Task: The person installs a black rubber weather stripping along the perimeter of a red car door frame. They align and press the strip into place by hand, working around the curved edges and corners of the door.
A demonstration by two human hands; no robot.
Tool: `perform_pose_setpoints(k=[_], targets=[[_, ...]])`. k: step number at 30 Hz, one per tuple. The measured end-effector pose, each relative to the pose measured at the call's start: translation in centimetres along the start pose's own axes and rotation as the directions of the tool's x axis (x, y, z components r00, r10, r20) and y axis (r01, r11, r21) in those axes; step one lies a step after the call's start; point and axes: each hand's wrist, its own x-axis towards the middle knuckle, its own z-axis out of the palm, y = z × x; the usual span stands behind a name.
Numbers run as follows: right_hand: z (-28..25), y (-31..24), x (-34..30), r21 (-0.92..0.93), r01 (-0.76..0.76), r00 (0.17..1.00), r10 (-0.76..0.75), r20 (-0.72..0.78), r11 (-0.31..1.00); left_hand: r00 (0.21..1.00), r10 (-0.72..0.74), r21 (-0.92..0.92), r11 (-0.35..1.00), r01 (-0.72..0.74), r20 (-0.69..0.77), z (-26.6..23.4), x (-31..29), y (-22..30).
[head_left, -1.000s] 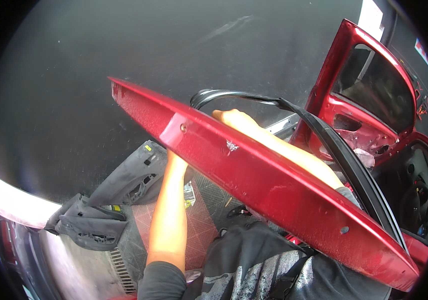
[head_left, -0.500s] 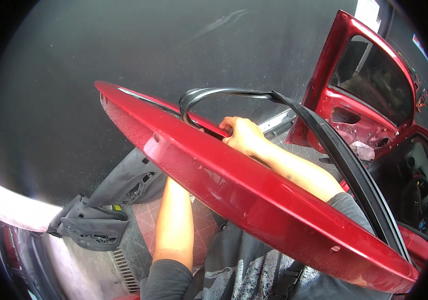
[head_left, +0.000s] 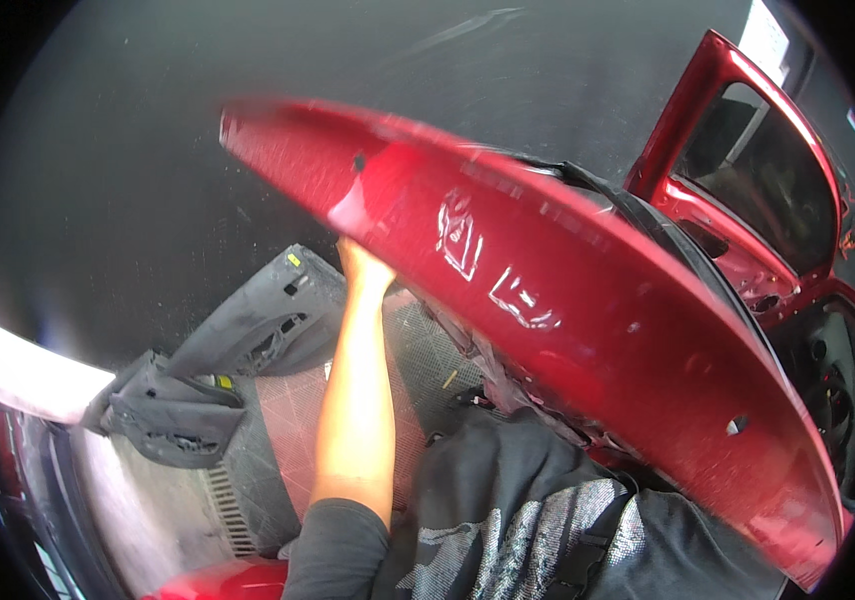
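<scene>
A long, curved red painted car panel (head_left: 588, 330) slants across the middle, its broad face toward me, with small holes and shiny reflections. My left hand (head_left: 364, 264) grips its lower left edge; the fingers go behind the panel and are hidden. The bare forearm and dark sleeve show below. My right hand and arm are out of sight, with the panel covering where they were. Behind the panel's upper right edge runs a black rubber seal strip (head_left: 656, 225), only partly visible.
A red car door (head_left: 723, 195) with its window frame stands at the right. Grey door trim panels (head_left: 263, 320) lie on the floor at the left, near a floor grate (head_left: 230, 510). A dark wall (head_left: 148, 190) rises beyond. Red bodywork (head_left: 228, 580) shows at the bottom.
The red panel has tilted, its upper edge rising so its broad face shows. My right hand has gone out of sight behind it; my left hand now shows at the edge.
</scene>
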Motion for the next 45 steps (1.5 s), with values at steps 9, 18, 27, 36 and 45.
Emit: perform_pose_setpoints(k=[9,18,27,36,45], targets=[[3.1,-1.0,7.3,-0.236,0.246,0.962,-0.206,0.179,0.940,0.999,0.034,0.127,0.991,-0.033,-0.003,0.4,1.0,0.0],[7.1,2.3,10.5,-0.501,0.487,0.844,-0.534,0.057,0.716,0.995,-0.102,0.110,0.989,0.103,-0.016,-0.8,1.8,-2.3],[7.1,5.6,10.7,-0.617,0.611,0.622,-0.783,-0.013,0.496,0.926,-0.356,0.174,0.927,0.333,0.124,-2.2,-0.1,0.5],[6.1,5.8,11.5,-0.661,0.624,0.622,-0.777,0.097,0.417,0.945,-0.306,0.119,0.949,0.292,0.114,-1.3,0.4,-0.4],[5.8,7.0,11.1,-0.669,0.573,0.674,-0.736,0.057,0.473,0.952,-0.294,0.251,0.931,0.265,0.088,-0.8,0.4,-0.4]])
